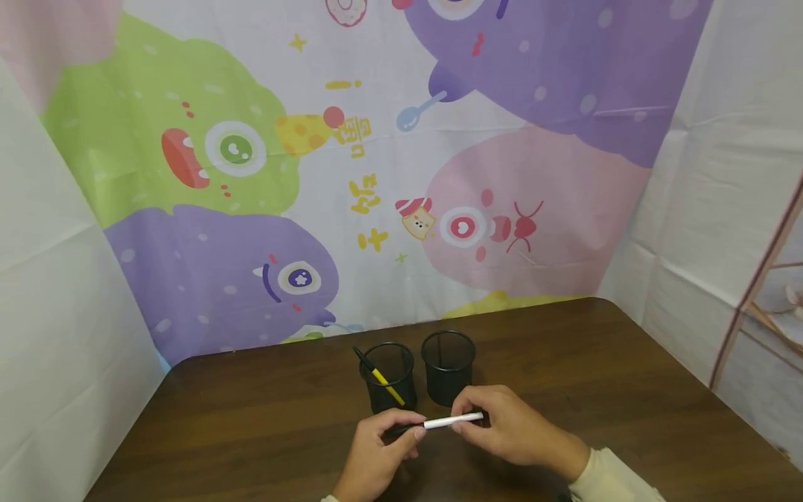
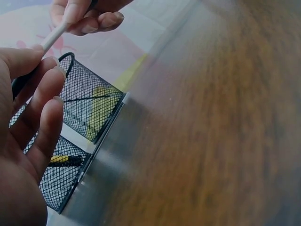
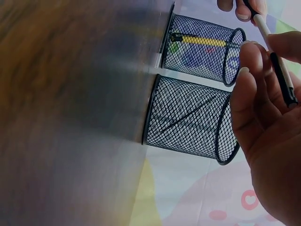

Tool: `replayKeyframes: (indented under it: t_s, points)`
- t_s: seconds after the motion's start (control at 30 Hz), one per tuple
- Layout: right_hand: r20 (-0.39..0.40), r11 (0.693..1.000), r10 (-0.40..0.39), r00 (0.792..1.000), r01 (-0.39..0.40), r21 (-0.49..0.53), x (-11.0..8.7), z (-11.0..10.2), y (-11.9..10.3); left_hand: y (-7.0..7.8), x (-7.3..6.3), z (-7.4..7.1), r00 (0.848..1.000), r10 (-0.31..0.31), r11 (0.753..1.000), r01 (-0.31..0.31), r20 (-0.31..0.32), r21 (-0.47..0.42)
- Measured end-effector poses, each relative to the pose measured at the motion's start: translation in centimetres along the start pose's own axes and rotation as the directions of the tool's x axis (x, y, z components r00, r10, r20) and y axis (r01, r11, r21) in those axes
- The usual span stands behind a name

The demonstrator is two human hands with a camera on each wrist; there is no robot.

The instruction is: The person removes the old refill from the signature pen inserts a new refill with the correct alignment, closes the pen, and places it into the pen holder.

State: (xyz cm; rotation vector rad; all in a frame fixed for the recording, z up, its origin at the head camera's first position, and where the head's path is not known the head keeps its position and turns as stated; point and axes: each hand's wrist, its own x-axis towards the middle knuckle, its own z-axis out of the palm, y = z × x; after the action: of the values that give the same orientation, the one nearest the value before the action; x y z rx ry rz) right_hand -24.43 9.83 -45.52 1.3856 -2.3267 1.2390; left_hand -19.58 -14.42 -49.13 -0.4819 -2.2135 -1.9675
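A slim white pen [image 1: 438,422] with black ends is held level between both hands, just in front of two black mesh cups. My left hand [image 1: 380,444] pinches its black left end between thumb and fingers. Near the other end, my right hand [image 1: 516,429] grips the white barrel with thumb and fingertips. In the right wrist view, a black strip [image 3: 280,73] runs along the pen's end by the palm. The left mesh cup [image 1: 376,400] contains a yellow and black pen [image 1: 387,385] leaning to the left. Beside it stands the right mesh cup [image 1: 448,383], with no pen visible inside.
The cups stand upright on a dark brown wooden table [image 1: 251,425]. Behind the table hangs a cloth backdrop [image 1: 389,293] with cartoon figures. Pale cloth also hangs at the left [image 1: 56,293] and right [image 1: 665,279] sides.
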Motion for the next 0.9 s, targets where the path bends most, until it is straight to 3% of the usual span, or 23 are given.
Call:
replayKeyframes:
  t_s: [0.53, 0.9]
  points:
    - [0.028, 1.000, 0.005, 1.000, -0.005, -0.010, 0.16, -0.04, -0.19, -0.15, 0.01, -0.07, 0.999, 0.050, 0.999, -0.050, -0.009, -0.005]
    - [0.021, 0.999, 0.017, 1.000, -0.017, -0.037, 0.06, 0.13, -0.02, -0.15, 0.00, 0.00, 0.999, 0.053, 0.999, -0.053, -0.002, -0.012]
